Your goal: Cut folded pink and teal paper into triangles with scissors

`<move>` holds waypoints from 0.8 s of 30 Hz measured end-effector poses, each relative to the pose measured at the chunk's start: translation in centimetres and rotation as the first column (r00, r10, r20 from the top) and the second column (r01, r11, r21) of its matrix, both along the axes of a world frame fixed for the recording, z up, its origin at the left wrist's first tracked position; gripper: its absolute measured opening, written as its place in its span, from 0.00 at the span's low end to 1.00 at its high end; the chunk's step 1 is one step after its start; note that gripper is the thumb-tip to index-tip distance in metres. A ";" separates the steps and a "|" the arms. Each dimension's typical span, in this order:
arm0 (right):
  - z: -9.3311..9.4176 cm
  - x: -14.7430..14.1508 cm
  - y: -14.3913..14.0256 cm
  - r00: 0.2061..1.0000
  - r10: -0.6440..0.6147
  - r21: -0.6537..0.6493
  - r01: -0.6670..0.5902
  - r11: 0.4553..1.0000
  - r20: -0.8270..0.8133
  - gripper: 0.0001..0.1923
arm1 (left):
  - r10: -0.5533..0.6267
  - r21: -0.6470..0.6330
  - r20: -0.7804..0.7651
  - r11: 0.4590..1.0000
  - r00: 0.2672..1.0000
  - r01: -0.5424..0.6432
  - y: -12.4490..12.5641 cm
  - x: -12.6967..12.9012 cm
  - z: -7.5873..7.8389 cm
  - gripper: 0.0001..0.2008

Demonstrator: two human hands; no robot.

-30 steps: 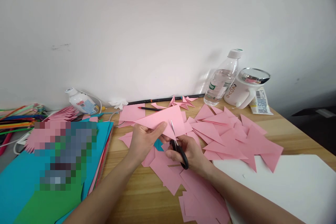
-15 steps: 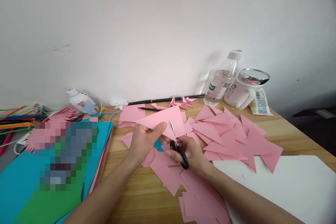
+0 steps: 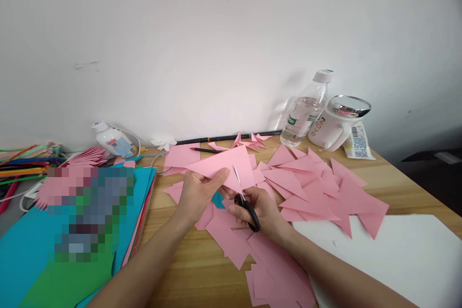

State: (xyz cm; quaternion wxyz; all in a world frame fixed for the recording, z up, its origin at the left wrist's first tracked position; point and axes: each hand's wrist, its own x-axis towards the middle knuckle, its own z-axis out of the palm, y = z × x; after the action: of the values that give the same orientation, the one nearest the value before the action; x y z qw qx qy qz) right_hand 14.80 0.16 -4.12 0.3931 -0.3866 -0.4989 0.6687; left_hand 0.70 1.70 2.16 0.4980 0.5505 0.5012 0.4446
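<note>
Coloured paper sheets (image 3: 32, 250) are lying at the far left of the wooden tabletop (image 3: 195, 269), with a white glue bottle (image 3: 110, 139) behind them. Near the centre, the left hand (image 3: 197, 195) is pinching a pink sheet (image 3: 225, 166) between thumb and fingers, holding it just above the tabletop. The right hand (image 3: 262, 209) is gripping black scissors (image 3: 245, 202), whose blades are biting into the sheet's lower edge. Pink triangles (image 3: 317, 192) are piling up to the right, before a water bottle (image 3: 305, 110) and white mug (image 3: 334, 125). The left thumb is sitting close to the blades; a slip could probably nick it or skew the cut.
</note>
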 end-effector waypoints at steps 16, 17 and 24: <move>-0.2 0.0 0.0 0.998 -0.008 -0.094 0.002 0.996 -0.069 0.22 | 0.005 0.014 0.010 1.000 1.000 -0.005 0.3 -0.4 -0.1 0.13; -0.2 0.0 0.1 0.997 -0.004 -0.093 -0.003 0.996 -0.072 0.22 | 0.011 0.007 0.005 1.000 1.000 -0.011 0.3 -0.4 -0.1 0.13; 1.0 0.4 0.2 0.997 0.048 -0.038 -0.050 0.998 -0.052 0.19 | 0.012 0.058 0.010 0.998 1.000 -0.013 0.2 -0.3 0.3 0.12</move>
State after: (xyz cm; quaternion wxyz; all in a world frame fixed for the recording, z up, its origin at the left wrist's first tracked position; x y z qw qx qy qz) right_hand 15.19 0.31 -3.15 0.3814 -0.3647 -0.4849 0.6975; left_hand 0.40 1.93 2.48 0.4812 0.5595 0.4892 0.4648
